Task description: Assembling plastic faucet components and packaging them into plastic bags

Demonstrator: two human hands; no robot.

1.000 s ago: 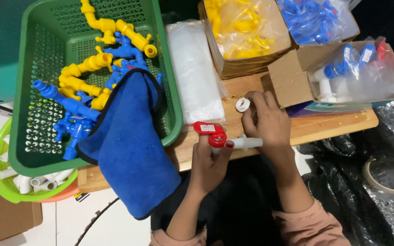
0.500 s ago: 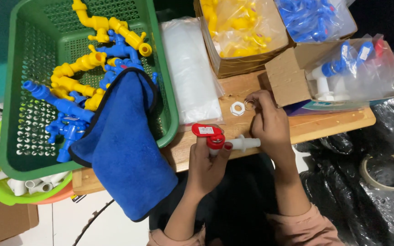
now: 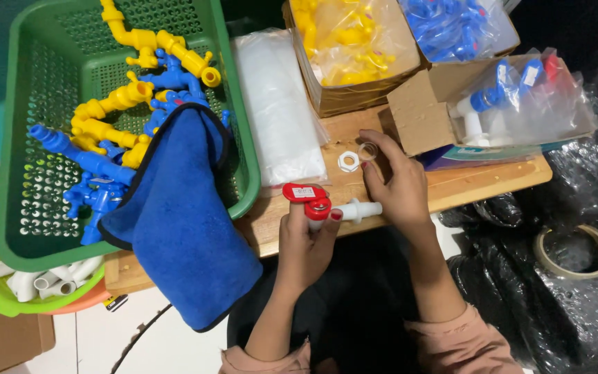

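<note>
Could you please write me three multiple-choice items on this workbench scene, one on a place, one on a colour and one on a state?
1. Where does the blue cloth lie?
A. Draped over the green basket's rim
B. Inside a cardboard box
C. On the tape roll

2. What colour is the handle of the white tap in the left hand?
A. Yellow
B. Red
C. Green

3. What is the right hand doing?
A. Resting flat and empty
B. Gripping the cloth
C. Pinching a small clear ring at its fingertips

Answers: 1 A, the cloth hangs from the basket over the board's edge; 2 B, the lever is red; 3 C, the ring sits between fingertips, beside the white nut.
</note>
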